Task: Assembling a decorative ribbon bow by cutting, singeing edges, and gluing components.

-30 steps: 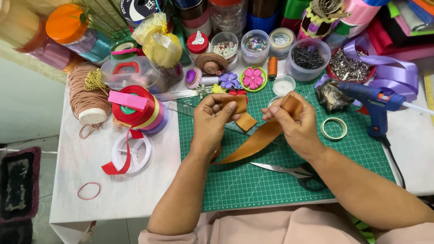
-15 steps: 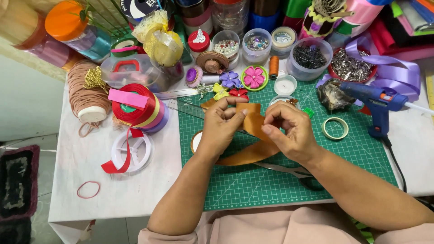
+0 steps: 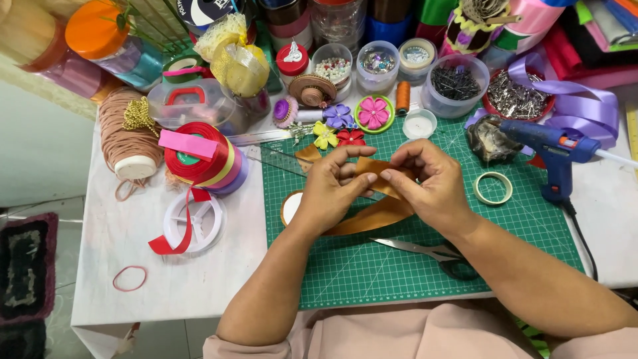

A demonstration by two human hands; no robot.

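Head view looked straight down on both hands, met over a green cutting mat [image 3: 372, 266] on the white counter [image 3: 119, 246]. Left hand [image 3: 330, 189] and right hand [image 3: 430, 189] pinched a brown satin ribbon [image 3: 375, 216] between thumbs and fingertips, pressed close together around a fold held up between them; the ribbon's loose length trailed down under both palms onto the mat toward its spool [image 3: 291, 207], just left of the left wrist. Scissors [image 3: 432, 254] lay flat beneath the right forearm. Farther right of the right hand: a small tape ring [image 3: 493, 188], then a blue glue gun [image 3: 551, 149], well apart from the fingers. Just beyond the fingertips sat small ribbon flowers [image 3: 339, 126], with tubs of beads and pins behind. Left of the left hand stood stacked red and purple ribbon rolls [image 3: 203, 159].
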